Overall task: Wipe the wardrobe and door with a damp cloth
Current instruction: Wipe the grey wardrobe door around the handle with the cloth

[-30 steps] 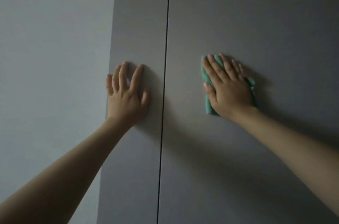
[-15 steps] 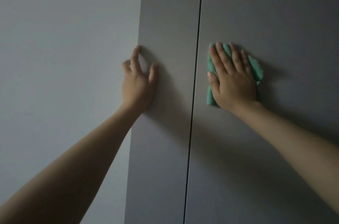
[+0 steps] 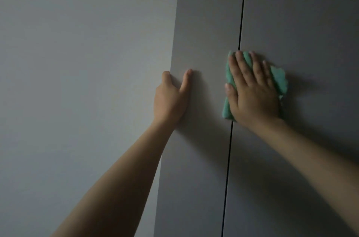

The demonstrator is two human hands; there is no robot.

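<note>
**One cloth, two panels: wiping across the seam**

One green cloth point(image 3: 279, 79) lies flat under our right hand point(image 3: 252, 93), pressed against the grey wardrobe point(image 3: 301, 23). The right grip is spread wide, fingers extended, palm holding the cloth to the surface by pressure and not by a closed grasp. The cloth straddles the dark vertical seam point(image 3: 241, 13) between the narrow left panel point(image 3: 204, 23) and the wide right panel, its left edge just past the seam.

Our left hand point(image 3: 171, 99) holds nothing. Its fingers hook around the outer edge of the narrow panel, thumb resting on the front face, bracing the wardrobe. Beyond that edge is a plain pale wall point(image 3: 77, 62).

We judge the step in hand to be the wiping pass on the wardrobe front, at mid height. The next move calls for steady palm pressure, overlapping strokes, and carrying the cloth onto the narrow panel without snagging it in the seam.
</note>
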